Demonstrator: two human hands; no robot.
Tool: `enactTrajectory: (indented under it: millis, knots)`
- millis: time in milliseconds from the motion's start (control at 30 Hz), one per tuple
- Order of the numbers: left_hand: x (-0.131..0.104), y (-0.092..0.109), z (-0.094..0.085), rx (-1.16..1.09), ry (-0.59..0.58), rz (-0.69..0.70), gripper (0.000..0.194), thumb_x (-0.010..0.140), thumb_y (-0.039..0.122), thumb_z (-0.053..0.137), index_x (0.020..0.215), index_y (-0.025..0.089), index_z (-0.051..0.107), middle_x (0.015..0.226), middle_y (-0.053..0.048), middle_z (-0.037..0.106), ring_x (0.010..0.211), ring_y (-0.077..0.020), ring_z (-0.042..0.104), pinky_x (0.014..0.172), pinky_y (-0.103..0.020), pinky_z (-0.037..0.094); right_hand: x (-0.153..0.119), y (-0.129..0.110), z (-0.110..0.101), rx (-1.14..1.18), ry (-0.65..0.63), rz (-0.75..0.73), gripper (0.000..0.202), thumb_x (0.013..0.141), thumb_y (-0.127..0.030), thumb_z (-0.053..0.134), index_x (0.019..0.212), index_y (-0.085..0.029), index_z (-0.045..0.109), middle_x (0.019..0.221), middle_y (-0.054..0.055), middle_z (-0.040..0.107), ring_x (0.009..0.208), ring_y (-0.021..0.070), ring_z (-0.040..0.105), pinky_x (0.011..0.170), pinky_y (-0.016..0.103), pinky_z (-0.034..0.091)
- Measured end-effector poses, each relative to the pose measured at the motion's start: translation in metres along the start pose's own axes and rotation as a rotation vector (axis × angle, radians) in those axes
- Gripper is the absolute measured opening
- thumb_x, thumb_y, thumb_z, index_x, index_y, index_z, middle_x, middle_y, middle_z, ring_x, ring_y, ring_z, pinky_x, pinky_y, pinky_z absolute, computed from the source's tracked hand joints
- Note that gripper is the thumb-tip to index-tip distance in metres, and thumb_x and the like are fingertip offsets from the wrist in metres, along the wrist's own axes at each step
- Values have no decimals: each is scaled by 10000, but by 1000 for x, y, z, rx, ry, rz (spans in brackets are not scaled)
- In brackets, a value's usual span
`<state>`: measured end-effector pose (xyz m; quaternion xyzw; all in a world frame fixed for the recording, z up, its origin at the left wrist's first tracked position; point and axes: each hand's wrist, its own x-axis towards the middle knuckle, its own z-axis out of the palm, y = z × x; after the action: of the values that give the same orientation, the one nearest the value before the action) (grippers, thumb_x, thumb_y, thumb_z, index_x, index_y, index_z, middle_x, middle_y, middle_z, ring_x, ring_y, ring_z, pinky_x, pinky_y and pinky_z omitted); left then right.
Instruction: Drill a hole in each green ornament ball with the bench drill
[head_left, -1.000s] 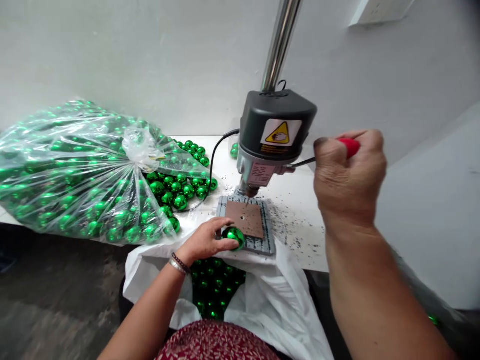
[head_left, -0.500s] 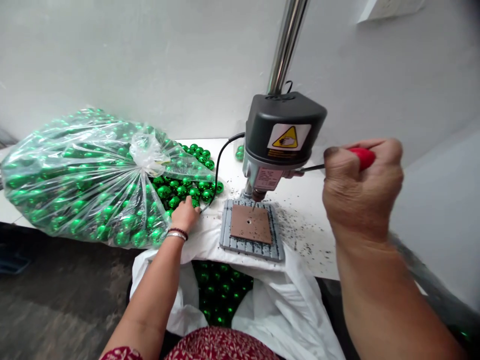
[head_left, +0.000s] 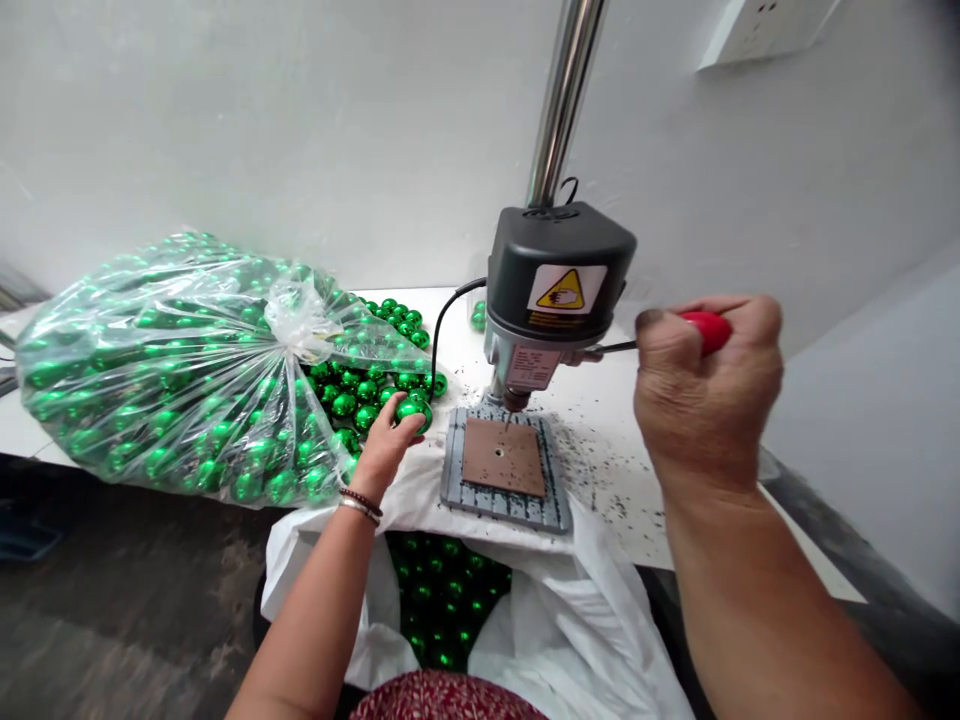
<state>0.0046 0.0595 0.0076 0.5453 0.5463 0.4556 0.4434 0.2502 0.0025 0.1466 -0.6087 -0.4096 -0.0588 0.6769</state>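
Note:
My left hand [head_left: 386, 447] holds a shiny green ball [head_left: 413, 413] between thumb and fingers, just left of the drill press base [head_left: 517, 513]. My right hand [head_left: 709, 395] is wrapped round the red knob [head_left: 707, 330] of the feed lever on the drill press [head_left: 559, 285]. Below the chuck, the thin drill bit [head_left: 509, 417] stands above a brown square plate [head_left: 502, 470] with a small hole in it. More green balls [head_left: 366, 390] spill from the mouth of a clear plastic bag [head_left: 187, 400] beside my left hand.
Dark shavings [head_left: 600, 460] litter the white table [head_left: 641, 535] right of the base. A white sack [head_left: 577, 610] full of green balls hangs open at the table's front edge. A black cable [head_left: 436, 330] curves down left of the drill. A wall socket [head_left: 769, 30] is at upper right.
My left hand has lifted a green ball from the pile and moved slightly right, toward the base. My right hand stays on the red knob. The whole view has shifted a little.

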Motion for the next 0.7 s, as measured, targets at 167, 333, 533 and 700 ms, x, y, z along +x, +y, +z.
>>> enactTrajectory:
  millis: [167,333,533,700]
  knots:
    - [-16,13,13,-729,-146,-320,282,861,461,619,921,187,587,858,-26,622,712,-107,570,633,-218,496,-2,1,-1,30,-21,-12,298,686,-453,577,814,-190,517,776,9,576,674,79,468,656,261,429]
    - [-20,19,30,-971,-290,-470,383,974,535,505,964,166,608,867,-66,658,666,-108,590,505,-181,406,-6,3,-3,66,-44,-43,276,758,-445,585,828,-193,498,785,-1,543,679,73,467,645,241,435]
    - [-22,8,47,-757,-340,-359,476,845,406,735,1261,282,540,937,-5,670,718,-150,663,576,-229,492,-9,8,-3,54,-50,-102,223,857,-402,589,849,-201,493,807,-5,514,695,69,469,629,223,431]
    - [-18,4,54,-236,-235,-181,525,766,306,782,1254,192,626,1138,-70,687,941,-179,657,743,-259,536,-10,9,-2,81,-32,-113,215,878,-389,595,847,-202,492,807,-11,513,689,62,465,620,217,432]
